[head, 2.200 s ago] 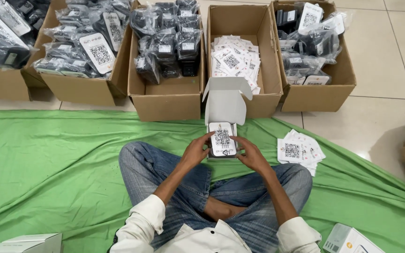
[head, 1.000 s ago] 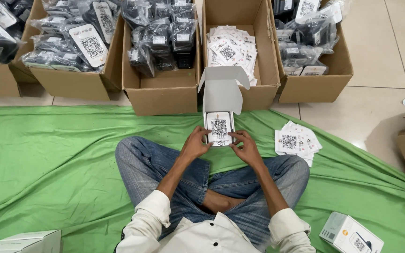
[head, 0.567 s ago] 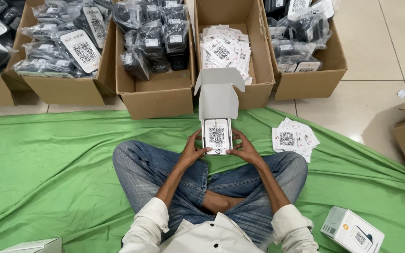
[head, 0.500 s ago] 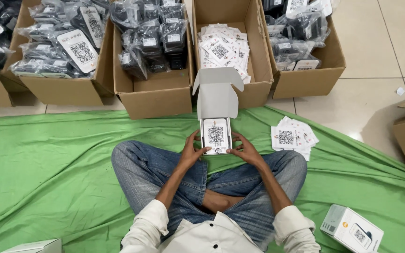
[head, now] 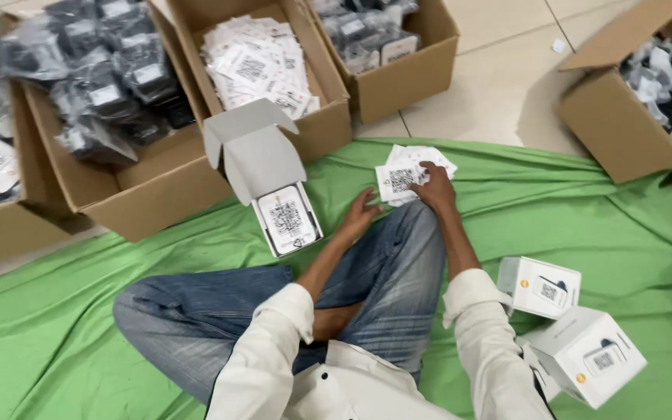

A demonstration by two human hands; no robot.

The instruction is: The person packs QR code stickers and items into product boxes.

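The small stack of white printed cards [head: 412, 173] lies on the green cloth [head: 554, 210] just past the person's right knee, right of the open white box [head: 278, 190] and near the front wall of the cardboard carton of white cards [head: 262, 58]. Going left to right: at far left a large cardboard carton [head: 130, 183] holds dark bagged items; the open white box rests beside it on the cloth, its grey lid tilted up and back toward the far side and a printed card lying flat inside, long axis running near to far. The left hand [head: 358, 218] rests on the cloth and the knee between that box and the stack, fingers spread and slack, holding nothing. The right hand [head: 434, 183] is the one on the stack: it lies on the stack's right part, fingers bent down on the top card, thumb side toward the left, though whether a card is pinched I cannot tell. So the stack sits directly under the right grip, well right of the open box, and the left hand is the nearer one to the box. Farther right and nearer, two closed white boxes [head: 565, 319] stand on the cloth beside the right elbow, and a carton of mixed dark and white pieces [head: 639, 101] sits at far right.
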